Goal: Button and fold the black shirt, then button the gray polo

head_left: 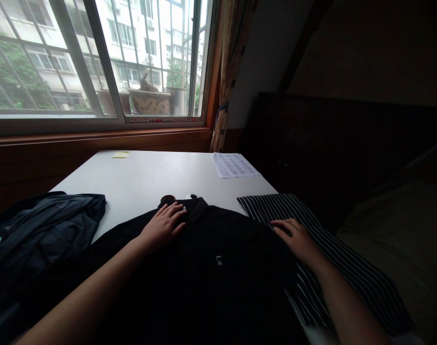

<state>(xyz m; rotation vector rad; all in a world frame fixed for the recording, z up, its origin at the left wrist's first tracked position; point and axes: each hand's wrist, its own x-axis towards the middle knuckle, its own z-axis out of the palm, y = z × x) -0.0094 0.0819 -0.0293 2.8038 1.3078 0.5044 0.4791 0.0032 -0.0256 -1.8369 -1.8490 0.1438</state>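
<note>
Resting the left hand [164,225] on the black shirt [218,287] by its collar [194,209], fingers loosely spread and clasping nothing. Curling the right hand [293,235] at the shirt's shoulder, thumb and forefinger tips close together; cannot tell whether pinching fabric. Showing just beyond the left fingers: a dark round object [168,198] and a white object [192,196]. Lying beside the right fingers: striped cloth [333,249]. Spreading left of the left fingers: a dark garment [67,225]. Sitting farther out on the white table [160,167]: yellow paper [120,155], printed sheets [236,166].
</note>
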